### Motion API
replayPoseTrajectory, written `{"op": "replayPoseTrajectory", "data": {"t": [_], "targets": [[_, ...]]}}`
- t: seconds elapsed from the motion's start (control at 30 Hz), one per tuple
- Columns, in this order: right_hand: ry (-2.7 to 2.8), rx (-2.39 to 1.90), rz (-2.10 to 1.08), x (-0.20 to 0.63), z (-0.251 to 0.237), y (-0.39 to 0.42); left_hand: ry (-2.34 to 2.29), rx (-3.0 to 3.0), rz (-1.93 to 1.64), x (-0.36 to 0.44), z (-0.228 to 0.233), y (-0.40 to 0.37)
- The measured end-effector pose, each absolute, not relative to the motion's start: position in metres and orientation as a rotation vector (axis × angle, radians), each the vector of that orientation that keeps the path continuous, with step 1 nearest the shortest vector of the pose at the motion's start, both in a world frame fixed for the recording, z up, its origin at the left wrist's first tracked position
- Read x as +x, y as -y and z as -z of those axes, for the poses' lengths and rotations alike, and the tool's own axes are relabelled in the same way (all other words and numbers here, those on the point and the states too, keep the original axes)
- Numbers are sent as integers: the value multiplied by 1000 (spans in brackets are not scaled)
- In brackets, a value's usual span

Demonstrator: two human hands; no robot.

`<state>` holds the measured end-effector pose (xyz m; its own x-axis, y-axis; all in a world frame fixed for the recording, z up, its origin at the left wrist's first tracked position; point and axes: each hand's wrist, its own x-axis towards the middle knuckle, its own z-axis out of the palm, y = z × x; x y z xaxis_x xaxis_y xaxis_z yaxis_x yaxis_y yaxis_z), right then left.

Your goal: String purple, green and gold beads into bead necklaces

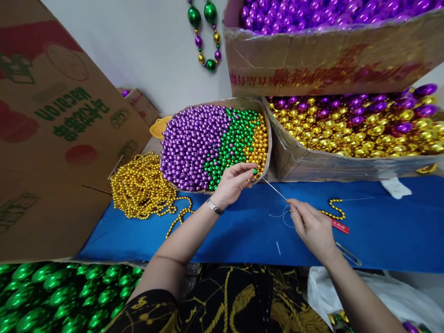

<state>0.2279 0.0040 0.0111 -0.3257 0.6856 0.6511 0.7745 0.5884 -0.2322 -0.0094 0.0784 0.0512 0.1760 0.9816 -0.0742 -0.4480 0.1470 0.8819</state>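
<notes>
My left hand [233, 181] reaches to the front rim of a cardboard tray [268, 152] holding purple, green and gold beads, and pinches a green bead [255, 172] at the tip of a long thin needle [274, 188]. My right hand [310, 225] holds the needle's near end over the blue table cover [243, 231]. A short strand of small gold beads [335, 210] trails from the thread to the right of that hand. A watch sits on my left wrist.
A pile of gold bead strands [142, 187] lies left of the tray. Cardboard boxes of gold and purple beads [354, 134] stand at the right, one stacked above. A large box [52, 129] leans at left. Large green beads [62, 296] fill the bottom left. A finished necklace [206, 34] hangs on the wall.
</notes>
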Motion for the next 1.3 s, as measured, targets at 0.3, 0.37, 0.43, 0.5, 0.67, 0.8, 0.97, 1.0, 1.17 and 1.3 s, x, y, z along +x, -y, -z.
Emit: {"op": "replayPoseTrajectory", "data": {"t": [0.3,0.37,0.43,0.5,0.67,0.8,0.97,1.0,1.17,1.3], "targets": [[2000,-1216,113,238,-6,-2,-872,1367,-1179,11,-64,-77],[1911,-1224,6,241,-6,-2,-785,1564,-1144,23,-78,-83],[1814,-1246,-44,246,-5,-1,-709,1716,-1145,41,-95,-101],[1750,-1269,-19,252,-5,0,-706,1933,-1132,69,-110,-130],[1698,-1318,55,267,-1,1,-871,2597,-561,158,-121,-221],[1688,-1367,29,273,1,3,-957,2634,-200,201,-113,-259],[1680,-1408,-12,278,-3,6,-847,2385,-601,176,-115,-240],[1676,-1410,7,278,-4,6,-790,2208,-753,162,-117,-228],[1720,-1338,3,269,-7,5,-583,1285,-1043,92,-112,-155],[1781,-1248,-31,256,-8,3,-612,948,-1108,64,-91,-122]]}}
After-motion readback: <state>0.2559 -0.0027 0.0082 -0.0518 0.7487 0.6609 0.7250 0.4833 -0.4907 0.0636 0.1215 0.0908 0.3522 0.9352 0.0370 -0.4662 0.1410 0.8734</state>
